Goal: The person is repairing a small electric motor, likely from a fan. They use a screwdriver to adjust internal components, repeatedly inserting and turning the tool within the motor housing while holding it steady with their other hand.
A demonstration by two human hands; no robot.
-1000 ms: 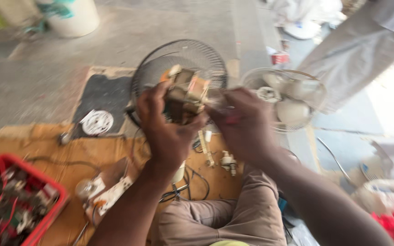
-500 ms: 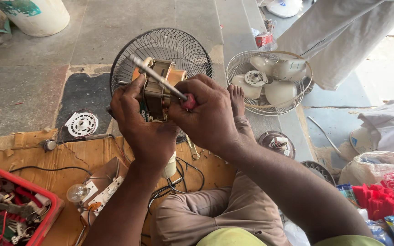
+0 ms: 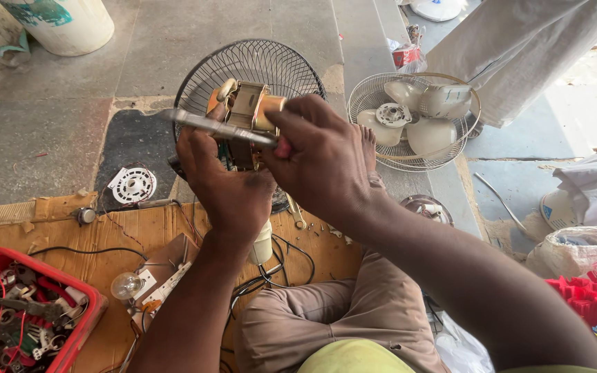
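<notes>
Fingers of my left hand (image 3: 224, 181) wrap around a boxy brass-coloured metal fan motor (image 3: 247, 119), holding it up over the round black wire fan guard (image 3: 250, 69) on the stone floor. My right hand (image 3: 319, 162) grips a red-handled screwdriver (image 3: 219, 128), its flat steel shaft lying across the motor. Beside my left arm sits a red plastic tray of parts (image 3: 81, 324).

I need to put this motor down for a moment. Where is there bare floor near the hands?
Bare grey floor lies left of the black fan grille, below the white bucket. Cardboard between the white disc and red tray is partly free. It is crowded under the left hand and right hand: wires, screws, bulb.
</notes>
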